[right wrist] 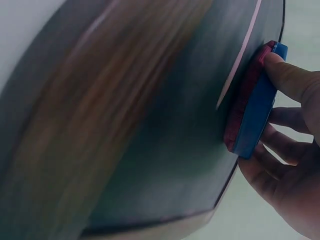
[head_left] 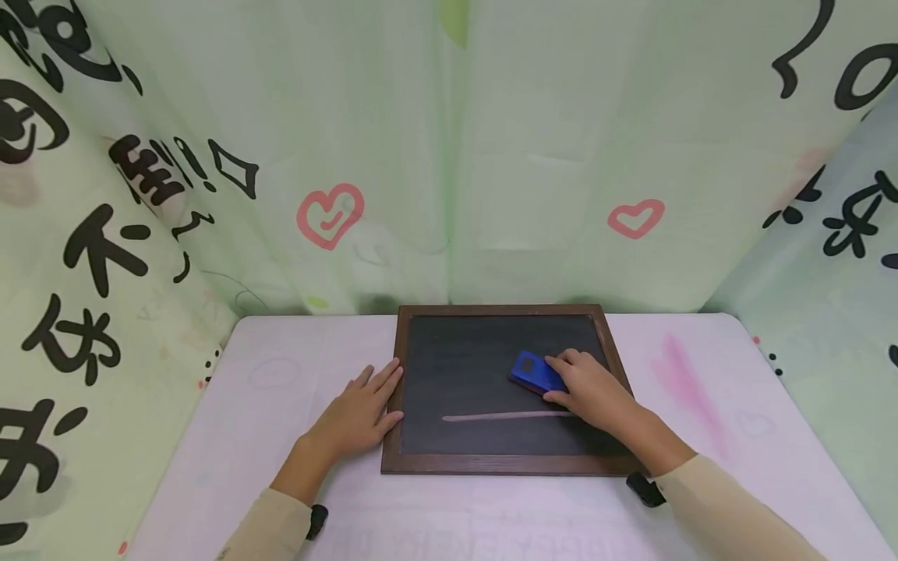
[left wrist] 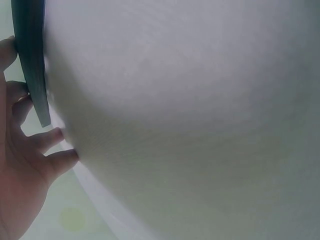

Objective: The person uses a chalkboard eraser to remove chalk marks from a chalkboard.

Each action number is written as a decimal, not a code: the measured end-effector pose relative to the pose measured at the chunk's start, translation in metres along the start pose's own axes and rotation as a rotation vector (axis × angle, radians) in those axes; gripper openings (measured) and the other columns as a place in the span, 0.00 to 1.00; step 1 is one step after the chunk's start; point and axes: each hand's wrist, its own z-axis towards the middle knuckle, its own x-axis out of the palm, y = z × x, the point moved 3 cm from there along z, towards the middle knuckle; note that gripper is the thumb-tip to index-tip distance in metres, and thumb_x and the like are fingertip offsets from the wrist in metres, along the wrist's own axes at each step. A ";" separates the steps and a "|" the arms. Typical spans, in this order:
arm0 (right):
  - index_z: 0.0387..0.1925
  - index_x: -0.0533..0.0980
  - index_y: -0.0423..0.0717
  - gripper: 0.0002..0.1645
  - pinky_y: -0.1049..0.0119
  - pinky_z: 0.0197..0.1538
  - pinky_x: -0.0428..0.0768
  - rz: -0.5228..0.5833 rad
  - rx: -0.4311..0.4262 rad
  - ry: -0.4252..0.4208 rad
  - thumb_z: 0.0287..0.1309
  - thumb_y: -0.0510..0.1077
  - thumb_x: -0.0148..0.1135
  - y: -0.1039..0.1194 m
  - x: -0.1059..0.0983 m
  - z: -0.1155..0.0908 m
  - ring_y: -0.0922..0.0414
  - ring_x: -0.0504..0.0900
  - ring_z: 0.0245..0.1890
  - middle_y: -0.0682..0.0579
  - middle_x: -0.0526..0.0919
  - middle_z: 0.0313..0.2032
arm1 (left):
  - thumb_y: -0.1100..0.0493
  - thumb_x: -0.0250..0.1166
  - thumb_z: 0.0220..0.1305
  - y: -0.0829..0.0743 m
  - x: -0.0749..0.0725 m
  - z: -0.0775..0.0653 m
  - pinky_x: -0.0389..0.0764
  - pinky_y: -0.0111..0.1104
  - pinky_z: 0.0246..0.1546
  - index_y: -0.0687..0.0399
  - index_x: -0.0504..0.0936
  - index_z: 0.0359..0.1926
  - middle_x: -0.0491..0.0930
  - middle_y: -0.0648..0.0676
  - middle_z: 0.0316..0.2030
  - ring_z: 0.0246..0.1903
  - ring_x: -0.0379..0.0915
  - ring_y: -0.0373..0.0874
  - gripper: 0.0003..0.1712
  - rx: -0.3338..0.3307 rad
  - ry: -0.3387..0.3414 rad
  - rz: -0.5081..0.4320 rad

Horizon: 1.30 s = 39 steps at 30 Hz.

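Note:
A small blackboard point(head_left: 484, 366) in a brown wooden frame lies on the white table. Across its lower part runs a pale pink chalk line point(head_left: 484, 418), its right end hidden behind my right forearm in the head view. My right hand point(head_left: 589, 387) grips a blue board eraser point(head_left: 531, 368) between thumb and fingers, above the line. In the right wrist view the eraser's dark red felt point(right wrist: 245, 97) faces the board. My left hand point(head_left: 358, 414) rests at the frame's left edge, fingers extended, fingertips touching the wood.
The white table point(head_left: 281, 374) carries a pink smear point(head_left: 691, 382) right of the board. A pale green curtain point(head_left: 491, 156) with black lettering and red hearts stands behind the table and along both sides. The board's far edge sits close to the curtain.

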 end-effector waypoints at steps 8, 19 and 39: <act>0.65 0.75 0.32 0.38 0.47 0.58 0.83 -0.035 -0.062 0.057 0.64 0.54 0.71 0.033 0.007 0.030 0.42 0.81 0.54 0.37 0.81 0.54 | 0.42 0.54 0.79 -0.003 -0.003 -0.001 0.65 0.65 0.70 0.55 0.55 0.81 0.52 0.54 0.82 0.77 0.54 0.70 0.40 -0.001 -0.002 -0.010; 0.69 0.74 0.38 0.38 0.50 0.59 0.82 -0.076 -0.151 0.124 0.66 0.57 0.68 0.087 0.019 0.080 0.44 0.80 0.56 0.40 0.80 0.59 | 0.42 0.54 0.79 -0.002 0.000 -0.001 0.65 0.65 0.70 0.56 0.54 0.82 0.50 0.54 0.82 0.77 0.52 0.70 0.41 -0.003 0.010 -0.018; 0.70 0.74 0.42 0.37 0.55 0.60 0.83 -0.132 -0.250 0.126 0.67 0.56 0.68 0.135 0.027 0.096 0.46 0.80 0.56 0.43 0.79 0.61 | 0.40 0.53 0.78 -0.001 0.000 0.002 0.64 0.64 0.70 0.54 0.52 0.82 0.47 0.51 0.83 0.78 0.50 0.69 0.43 -0.026 0.039 -0.006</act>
